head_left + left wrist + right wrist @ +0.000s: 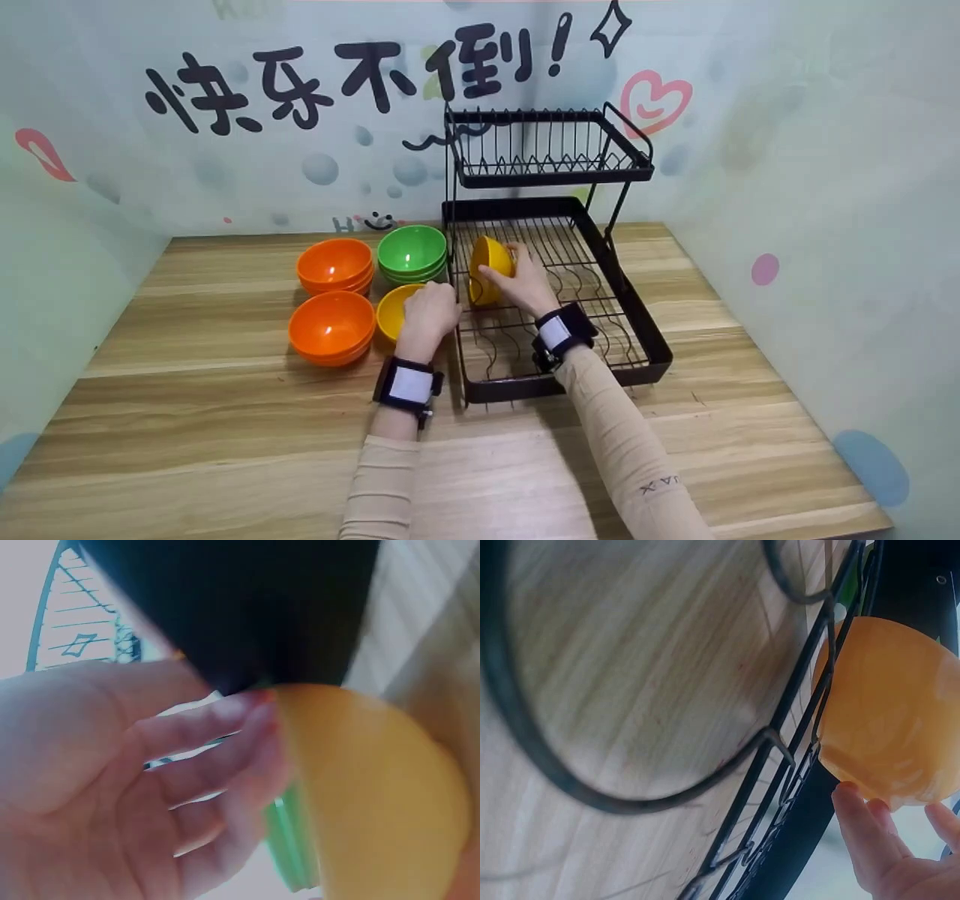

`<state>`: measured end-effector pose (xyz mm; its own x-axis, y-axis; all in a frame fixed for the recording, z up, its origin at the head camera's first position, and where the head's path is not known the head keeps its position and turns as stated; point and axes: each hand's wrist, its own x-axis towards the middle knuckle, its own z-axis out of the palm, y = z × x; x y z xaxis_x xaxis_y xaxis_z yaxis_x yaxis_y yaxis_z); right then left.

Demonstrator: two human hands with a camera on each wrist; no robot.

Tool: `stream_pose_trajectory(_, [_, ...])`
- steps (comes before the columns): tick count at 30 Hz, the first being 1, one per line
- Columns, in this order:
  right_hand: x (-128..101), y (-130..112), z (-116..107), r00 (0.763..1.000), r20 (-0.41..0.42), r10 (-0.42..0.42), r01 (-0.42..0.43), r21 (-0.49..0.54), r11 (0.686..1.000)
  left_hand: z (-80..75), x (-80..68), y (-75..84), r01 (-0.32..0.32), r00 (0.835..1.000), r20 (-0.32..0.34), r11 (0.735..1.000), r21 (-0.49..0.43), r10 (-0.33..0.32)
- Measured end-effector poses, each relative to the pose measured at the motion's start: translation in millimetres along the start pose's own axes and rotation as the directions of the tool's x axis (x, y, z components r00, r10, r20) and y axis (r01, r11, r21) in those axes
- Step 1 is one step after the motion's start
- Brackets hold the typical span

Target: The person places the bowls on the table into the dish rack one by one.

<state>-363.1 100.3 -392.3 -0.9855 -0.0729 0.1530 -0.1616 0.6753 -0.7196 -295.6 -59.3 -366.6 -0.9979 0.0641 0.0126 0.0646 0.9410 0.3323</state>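
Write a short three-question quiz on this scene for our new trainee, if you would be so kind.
1. How does the yellow bowl on the dish rack sit: (a) mouth up, (b) mouth down, (c) tipped onto its side?
2. True or false: the green bowls stand on the table.
3. Fill in: that yellow bowl is held by the person's ____.
Key: 1 c; 2 true; 3 right hand.

Yellow bowl [391, 313] partly behind left grip [431, 311]

Booth-like nook, printed walls [825, 172], wooden tabletop [202, 442]
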Motion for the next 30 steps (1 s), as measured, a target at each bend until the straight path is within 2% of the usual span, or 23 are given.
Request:
stream_pose_trajectory(3, [0, 0, 0, 1.000, -0.009, -0.008, 0.008, -0.007, 1.000, -8.6, -5.9, 1.0, -0.021, 0.995, 0.099, 1.000, 0.002, 0.021])
stream_pose_trajectory(6, [-1, 0, -1, 1.000, -0.020, -0.016, 0.016, 0.002, 1.000, -17.2, -11.5, 1.8, -0.055, 0.982, 0.179, 0.998, 0.025, 0.050])
stream_pose_trajectory(9, [-2, -1, -3, 0.999, -0.030, -0.016, 0.016, 0.025, 1.000, -22.4, -15.5, 1.8, -0.074, 0.971, 0.231, 0.996, 0.051, 0.060])
stream_pose_trajectory(12, [-2, -2, -4, 0.999, -0.048, -0.021, 0.023, 0.055, 0.998, -22.9, -17.4, 0.8, -0.076, 0.965, 0.255, 0.995, 0.064, 0.057])
stream_pose_trajectory(17, [-3, -1, -5, 0.993, -0.103, -0.064, 0.074, 0.098, 0.992, -12.3, -16.6, -2.7, -0.059, 0.978, 0.204, 0.997, 0.054, 0.046])
stream_pose_trajectory(24, [-4, -1, -6, 0.968, -0.210, -0.134, 0.157, 0.095, 0.983, 4.2, -11.2, -5.3, -0.016, 0.994, 0.111, 0.999, 0.051, 0.011])
stream_pose_trajectory(30, [-3, -2, -6, 0.942, -0.276, -0.189, 0.223, 0.098, 0.970, 2.5, -9.6, -5.6, -0.059, 0.997, 0.062, 0.994, 0.097, 0.053])
